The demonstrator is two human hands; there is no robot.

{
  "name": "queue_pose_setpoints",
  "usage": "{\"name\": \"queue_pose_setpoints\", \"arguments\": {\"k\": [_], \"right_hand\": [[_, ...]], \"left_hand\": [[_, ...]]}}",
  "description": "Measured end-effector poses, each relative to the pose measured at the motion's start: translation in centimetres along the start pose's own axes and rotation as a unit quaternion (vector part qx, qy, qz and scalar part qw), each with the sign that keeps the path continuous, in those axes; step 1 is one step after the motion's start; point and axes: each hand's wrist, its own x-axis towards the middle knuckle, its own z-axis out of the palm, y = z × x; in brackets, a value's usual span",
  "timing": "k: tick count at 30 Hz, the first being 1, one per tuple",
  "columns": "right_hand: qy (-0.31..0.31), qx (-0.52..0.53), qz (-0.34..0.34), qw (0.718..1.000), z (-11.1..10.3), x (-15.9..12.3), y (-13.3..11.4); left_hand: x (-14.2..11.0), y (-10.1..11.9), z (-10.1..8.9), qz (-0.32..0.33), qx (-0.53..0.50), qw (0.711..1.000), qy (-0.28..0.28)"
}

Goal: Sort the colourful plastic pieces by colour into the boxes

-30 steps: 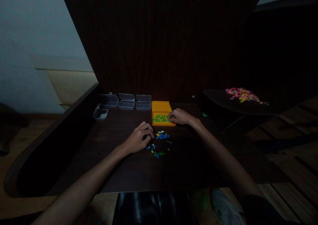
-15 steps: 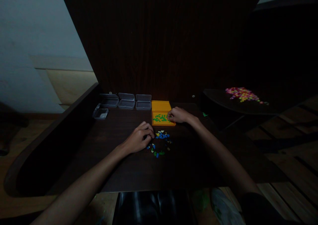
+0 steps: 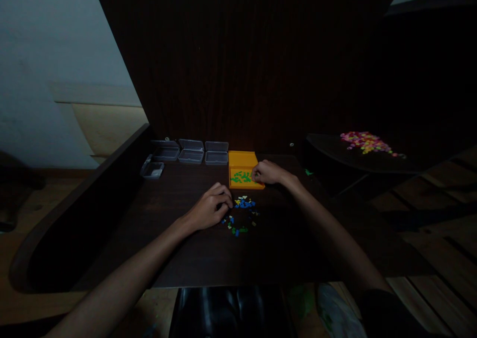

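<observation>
A yellow box (image 3: pixel 247 187) stands on the dark table with its lid folded back, and small green toy bricks (image 3: pixel 240 177) are scattered in it. Over the right side of that box is my right hand (image 3: pixel 269 172), fingers bent down and closed among the bricks; whatever is at the fingertips is hidden. My left hand (image 3: pixel 211 207) rests on the table, fingers loosely curved and the thumb apart from them, with nothing visible in it. Beside its fingertips lie small blue bricks (image 3: pixel 246 205) with some yellow and white ones. Nearer me are a few green bricks (image 3: pixel 243 230).
Clear plastic boxes (image 3: pixel 191 157) with raised lids line the back left, and a smaller clear container (image 3: pixel 152 170) is in front of them. Pink and yellow small pieces (image 3: pixel 367 143) are heaped on the raised side shelf (image 3: pixel 328 149). A dark panel (image 3: pixel 223 69) rises behind the table.
My right hand has shifted slightly over the box, its fingers staying low among the green bricks. My left hand keeps its place. The whole view has moved a little.
</observation>
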Motion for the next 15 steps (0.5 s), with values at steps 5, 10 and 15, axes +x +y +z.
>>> {"name": "queue_pose_setpoints", "arguments": {"k": [5,10,15], "right_hand": [[0.003,0.004,0.022,1.000,-0.07,0.07,-0.33],[0.000,0.020,0.024,0.999,-0.02,0.07,-0.26],[0.026,0.012,0.018,0.999,0.31,0.18,-0.04]], "left_hand": [[-0.03,0.03,0.00,-0.006,0.002,1.000,-0.005],[-0.09,-0.11,0.09,-0.001,0.004,1.000,-0.005],[-0.04,-0.06,0.04,0.008,0.004,1.000,0.002]]}}
